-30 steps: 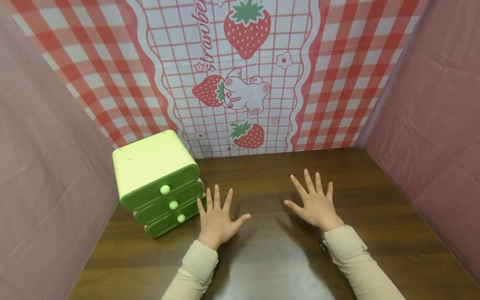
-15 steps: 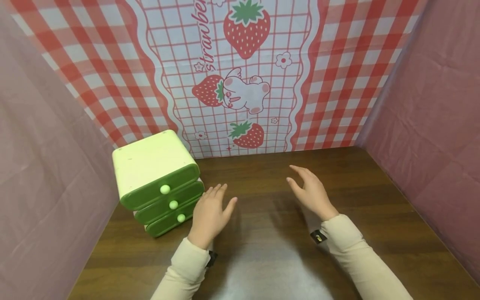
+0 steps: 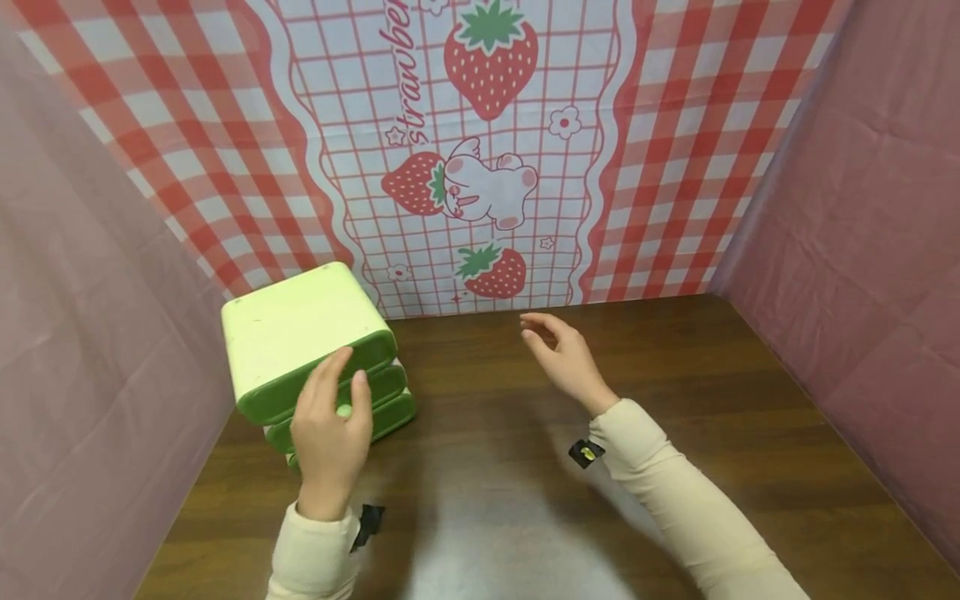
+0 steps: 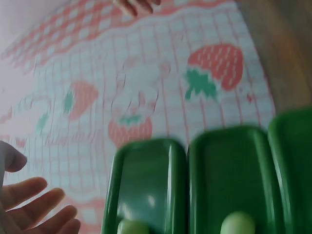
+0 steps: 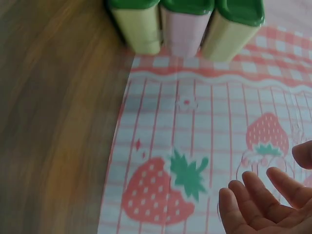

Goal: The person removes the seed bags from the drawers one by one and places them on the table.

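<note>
A small chest of drawers (image 3: pixel 300 329) with a pale yellow-green top and green drawer fronts stands at the left of the table. My left hand (image 3: pixel 328 437) hovers before its front, fingers loosely extended and thumb apart, holding nothing. It hides the upper knob in the head view, while the middle knob (image 3: pixel 344 411) peeks out beside the thumb. In the left wrist view, a gap shows between the fingers (image 4: pixel 36 209) and the green drawer fronts (image 4: pixel 146 190). Over the table's middle, my right hand (image 3: pixel 568 358) hangs with gently bent fingers and nothing in them.
The brown wooden table (image 3: pixel 487 467) spreads in front and to the right. Behind it hangs a strawberry-print checked cloth (image 3: pixel 660 167). Pink cloth walls (image 3: pixel 862 275) flank both sides. A black band (image 3: pixel 367 527) sits at the left wrist.
From spread fingers on both sides, the hands have relaxed. My left hand has moved left and up to the drawers' front; my right hand has drifted left. The chest stays in place.
</note>
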### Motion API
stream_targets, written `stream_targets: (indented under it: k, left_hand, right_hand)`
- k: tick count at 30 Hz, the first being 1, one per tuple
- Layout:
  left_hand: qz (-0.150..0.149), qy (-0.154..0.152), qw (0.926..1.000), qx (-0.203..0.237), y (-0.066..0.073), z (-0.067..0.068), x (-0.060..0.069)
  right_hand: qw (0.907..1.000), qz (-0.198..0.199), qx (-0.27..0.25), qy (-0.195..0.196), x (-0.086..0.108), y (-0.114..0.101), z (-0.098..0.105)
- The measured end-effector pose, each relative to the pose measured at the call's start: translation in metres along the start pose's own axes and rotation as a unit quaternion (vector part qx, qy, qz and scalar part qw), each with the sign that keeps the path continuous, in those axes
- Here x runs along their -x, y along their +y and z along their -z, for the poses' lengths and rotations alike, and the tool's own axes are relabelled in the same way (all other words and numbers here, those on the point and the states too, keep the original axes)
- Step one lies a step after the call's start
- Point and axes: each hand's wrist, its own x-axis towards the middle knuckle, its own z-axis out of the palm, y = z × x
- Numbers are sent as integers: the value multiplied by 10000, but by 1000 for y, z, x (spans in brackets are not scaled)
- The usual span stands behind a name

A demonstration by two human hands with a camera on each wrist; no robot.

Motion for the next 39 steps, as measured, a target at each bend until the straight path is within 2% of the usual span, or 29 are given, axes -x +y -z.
stream_targets:
  k: [5, 7, 10, 15, 19, 23, 25, 29, 35, 39]
  left_hand:
    - [355, 719, 9968, -55, -17, 25, -3]
    - [591, 872, 9944, -85, -23, 34, -3]
    - [1122, 991, 9887, -115, -32, 44, 0]
    - [2244, 692, 9719, 159, -44, 56, 6]
    - [3029, 178, 9510, 588, -50, 60, 11]
    - [3560, -250, 9277, 1096, -54, 60, 15]
    - [3726, -360, 9181, 1305, -55, 59, 16]
    - [3894, -456, 9061, 1591, -58, 57, 19]
    - [3937, -336, 8976, 1957, -62, 55, 24]
    - [3926, -430, 8931, 2155, -64, 54, 25]
  right_hand:
    - [9974, -80, -540, -475, -13, -16, -26]
    - [9952, -110, -701, -680, -18, -20, -36]
    - [9905, -120, -899, -1037, -25, -23, -51]
    - [9795, -302, -1107, -1655, -33, -33, -78]
    - [9673, -550, -1311, -2102, -35, -41, -99]
    - [9603, -654, -1189, -2437, -34, -47, -117]
    - [9575, -636, -1067, -2602, -33, -50, -124]
    - [9534, -603, -993, -2785, -32, -54, -134]
    - [9525, -694, -1144, -2734, -32, -56, -141]
    - [9502, -685, -1305, -2744, -31, -54, -141]
